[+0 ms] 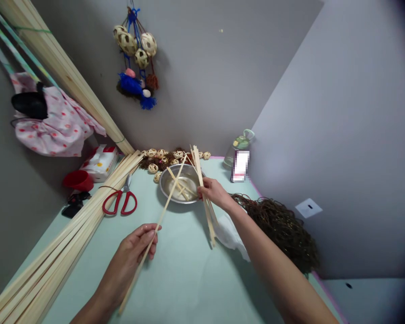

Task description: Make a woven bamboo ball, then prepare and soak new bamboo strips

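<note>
Between the thumb and fingers of my left hand (138, 247) is one long, thin pale strip (168, 198), slanting up and right with its tip over the metal bowl. My right hand (212, 191), at the bowl's right rim, is closed on a small bunch of pale strips (198, 166) that stick out above and below it. The metal bowl (184, 202) holds a few short strip pieces (179, 185) and what looks like water. A white cloth or tissue (231, 236) lies beneath my right forearm.
Red-handled scissors (124, 202) lie on long strips (87, 229) at left, near a red cup (78, 180) and tissue pack (101, 164). Dark cord (283, 229), a phone (240, 166) and bottle (238, 146) stand right. Woven balls (153, 168) sit behind the bowl.
</note>
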`<state>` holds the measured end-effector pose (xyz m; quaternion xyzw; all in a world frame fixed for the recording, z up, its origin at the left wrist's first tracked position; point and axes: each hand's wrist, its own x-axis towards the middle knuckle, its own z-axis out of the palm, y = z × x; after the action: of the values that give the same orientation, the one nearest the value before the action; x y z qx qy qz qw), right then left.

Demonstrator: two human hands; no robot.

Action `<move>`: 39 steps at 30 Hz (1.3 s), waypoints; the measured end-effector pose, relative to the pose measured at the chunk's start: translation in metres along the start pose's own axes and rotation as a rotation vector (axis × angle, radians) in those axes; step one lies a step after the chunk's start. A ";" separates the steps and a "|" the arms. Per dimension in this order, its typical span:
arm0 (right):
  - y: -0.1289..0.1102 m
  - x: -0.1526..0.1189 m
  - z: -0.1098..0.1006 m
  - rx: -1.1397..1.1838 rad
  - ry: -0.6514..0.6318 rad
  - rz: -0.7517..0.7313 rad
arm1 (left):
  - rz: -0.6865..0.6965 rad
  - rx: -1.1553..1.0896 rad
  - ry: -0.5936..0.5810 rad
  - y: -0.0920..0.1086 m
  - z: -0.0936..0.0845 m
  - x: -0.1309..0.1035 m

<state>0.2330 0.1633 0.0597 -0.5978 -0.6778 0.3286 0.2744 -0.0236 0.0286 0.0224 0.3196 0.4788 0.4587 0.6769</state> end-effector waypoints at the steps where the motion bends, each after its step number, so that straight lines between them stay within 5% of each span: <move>1: -0.001 0.002 -0.002 -0.056 0.012 -0.015 | -0.003 0.000 -0.009 0.000 0.001 0.000; 7: -0.010 -0.007 -0.016 -0.304 0.112 -0.091 | -0.004 0.008 -0.010 0.005 0.006 0.000; 12: -0.036 -0.052 -0.006 -0.250 0.212 -0.185 | -0.020 -0.027 -0.015 0.006 0.011 0.000; 16: -0.056 -0.094 0.030 0.217 -0.094 -0.198 | -0.005 -0.005 -0.098 -0.004 0.022 0.001; 18: -0.057 -0.105 0.050 0.320 -0.105 -0.154 | 0.025 0.026 -0.152 -0.010 0.027 0.002; 22: -0.051 -0.109 0.072 0.428 -0.049 -0.077 | 0.048 0.034 -0.152 -0.016 0.029 0.001; 30: -0.051 -0.115 0.068 0.514 -0.171 -0.061 | -0.005 0.012 -0.151 -0.005 0.024 -0.004; 39: -0.058 -0.114 0.079 0.586 -0.093 0.036 | -0.005 -0.130 -0.093 -0.003 0.028 -0.009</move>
<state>0.1515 0.0368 0.0571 -0.4894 -0.5551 0.5422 0.3980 0.0030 0.0192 0.0326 0.2946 0.4170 0.4718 0.7188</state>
